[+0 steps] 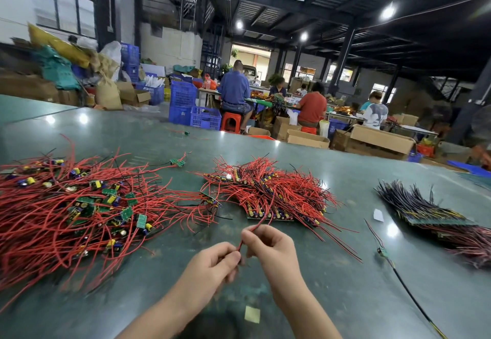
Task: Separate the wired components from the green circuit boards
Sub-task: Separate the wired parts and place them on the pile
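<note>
A thin red insulated wire [248, 235] is pinched between both hands above the dark green glossy tabletop [332, 285], at about 6 o'clock in the frame. The left hand [212, 267] is curled, with thumb and fingertips closed on the wire's lower end. The right hand [271, 245] is curled too, gripping the same wire higher up; the wire's free end is seen rising toward 12 o'clock.

At 9 o'clock a loose heap of small green circuit boards with red leads [87, 206] is spread on the table. At 12 o'clock from the hands, a fanned bundle of red-wired board strips [268, 195] is lying flat. At 3 o'clock a stack of boards with dark purple-black wires [430, 213] is noted. Near it, a single small board on a black lead [382, 252] is resting apart, and a white paper scrap [378, 215]. A pale yellow square tag [252, 314] is lying between the forearms.
</note>
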{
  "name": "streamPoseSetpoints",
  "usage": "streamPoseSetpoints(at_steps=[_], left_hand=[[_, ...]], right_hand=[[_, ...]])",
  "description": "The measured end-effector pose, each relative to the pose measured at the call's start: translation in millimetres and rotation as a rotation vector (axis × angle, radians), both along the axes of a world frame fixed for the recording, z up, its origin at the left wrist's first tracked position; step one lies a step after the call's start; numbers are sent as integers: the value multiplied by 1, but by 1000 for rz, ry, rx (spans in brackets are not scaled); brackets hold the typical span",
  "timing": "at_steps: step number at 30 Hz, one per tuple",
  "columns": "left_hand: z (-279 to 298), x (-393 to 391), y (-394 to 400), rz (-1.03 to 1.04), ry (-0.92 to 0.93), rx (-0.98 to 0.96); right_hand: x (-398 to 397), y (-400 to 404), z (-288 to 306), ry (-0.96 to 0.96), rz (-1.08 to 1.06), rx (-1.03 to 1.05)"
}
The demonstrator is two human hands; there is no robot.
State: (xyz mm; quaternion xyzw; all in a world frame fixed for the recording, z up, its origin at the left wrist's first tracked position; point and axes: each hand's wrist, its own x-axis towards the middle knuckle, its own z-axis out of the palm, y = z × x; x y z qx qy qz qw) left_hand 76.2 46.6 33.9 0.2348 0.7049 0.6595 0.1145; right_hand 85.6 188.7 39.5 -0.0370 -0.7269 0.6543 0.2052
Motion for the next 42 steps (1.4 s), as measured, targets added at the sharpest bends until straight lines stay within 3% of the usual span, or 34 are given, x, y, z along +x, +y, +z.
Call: streamPoseSetpoints(at_steps=[3, 8, 18, 22, 27, 29, 33, 42], left_hand=[[1, -3, -1, 129, 28, 32], [-3, -10, -8, 315, 153, -6], [-6, -24, -17, 291, 178, -97], [-5, -27, -22, 252, 152, -96], [-7, -18, -13, 202, 232, -189], [-5, -18, -13, 219, 204, -152], [-2, -24, -18, 266, 114, -79], [-4, -32, -26, 390, 2, -162]], right_hand=[[0, 4, 0, 5, -26, -112], [1, 1, 0, 9, -7, 10], [0, 5, -2, -99, 317, -281], [-5, 10, -3, -59, 85, -359], [-7, 13, -9, -22, -199, -129], [-7, 12, -9, -11, -224, -159], [-9, 17, -6, 45, -247, -409], [-6, 12, -3, 106, -173, -299]])
